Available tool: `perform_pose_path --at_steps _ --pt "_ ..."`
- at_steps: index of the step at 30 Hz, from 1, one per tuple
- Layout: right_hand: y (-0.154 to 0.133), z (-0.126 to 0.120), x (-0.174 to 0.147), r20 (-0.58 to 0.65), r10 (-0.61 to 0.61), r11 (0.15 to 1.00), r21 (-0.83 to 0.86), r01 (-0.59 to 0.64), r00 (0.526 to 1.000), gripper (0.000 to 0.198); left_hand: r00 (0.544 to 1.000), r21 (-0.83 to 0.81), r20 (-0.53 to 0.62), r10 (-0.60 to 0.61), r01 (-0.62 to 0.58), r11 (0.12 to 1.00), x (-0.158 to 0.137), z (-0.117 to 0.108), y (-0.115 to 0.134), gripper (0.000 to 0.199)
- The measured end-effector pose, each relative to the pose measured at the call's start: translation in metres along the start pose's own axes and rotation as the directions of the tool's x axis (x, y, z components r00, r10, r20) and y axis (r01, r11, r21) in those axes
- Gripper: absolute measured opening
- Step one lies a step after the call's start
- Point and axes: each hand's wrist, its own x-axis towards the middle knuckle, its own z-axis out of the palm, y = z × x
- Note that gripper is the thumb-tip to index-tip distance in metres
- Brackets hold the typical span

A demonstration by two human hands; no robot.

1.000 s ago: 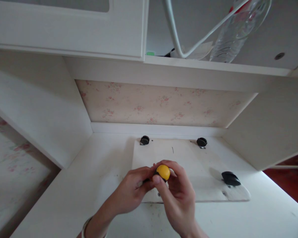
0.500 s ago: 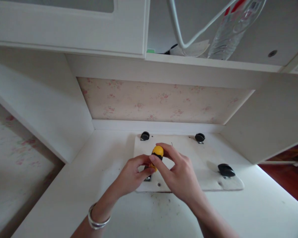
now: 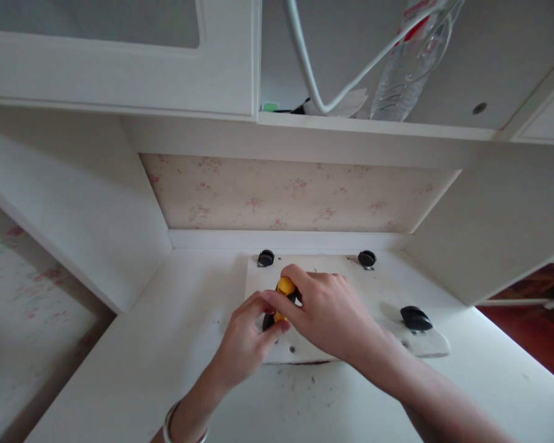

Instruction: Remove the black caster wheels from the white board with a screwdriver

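Observation:
A yellow-and-black screwdriver (image 3: 285, 287) stands roughly upright over the front left corner of a white board (image 3: 351, 289); its tip is hidden. Fingers and thumb of my right hand (image 3: 330, 307) are closed round the top of its handle. Lower down, my left hand (image 3: 247, 341) pinches the same handle, with a bracelet at the wrist. Just behind the left fingers, a black caster wheel (image 3: 268, 321) is partly covered. Other black casters sit on the board: one at the back left (image 3: 266, 258), one at the back right (image 3: 366, 259) and one at the front right (image 3: 416, 318).
The board lies on a white desktop (image 3: 189, 295) between side panels. Above is an open shelf (image 3: 373, 126) holding a plastic bottle (image 3: 399, 77), with a white cable (image 3: 307, 61) hanging in front. A cabinet door (image 3: 120, 80) is at upper left.
My right hand has turned over the screwdriver handle, its wrist and forearm swinging to the right. My left hand keeps its pinch. The whole view has shifted slightly.

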Motion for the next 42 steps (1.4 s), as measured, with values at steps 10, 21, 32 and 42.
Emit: perform_pose_path --at_steps 10,21,32,42 --pt "0.001 -0.002 0.004 -0.026 0.014 0.998 -0.057 -0.016 1.0 0.032 0.993 -0.06 0.099 0.066 -0.06 0.996 0.006 -0.008 0.009 0.007" --pt "-0.001 0.004 -0.005 -0.051 -0.009 0.999 -0.04 0.007 0.999 0.03 0.991 -0.07 0.119 0.067 -0.059 0.996 0.004 -0.008 0.007 0.004" --pt "-0.001 0.004 -0.016 -0.186 0.006 0.975 -0.216 -0.047 0.983 0.041 0.96 -0.033 0.266 0.086 -0.08 0.996 0.007 -0.014 0.014 0.017" --pt "-0.01 -0.004 -0.004 -0.183 0.032 0.916 -0.387 -0.102 0.983 0.046 0.925 -0.034 0.378 -0.018 0.033 0.999 0.018 -0.022 0.013 0.017"
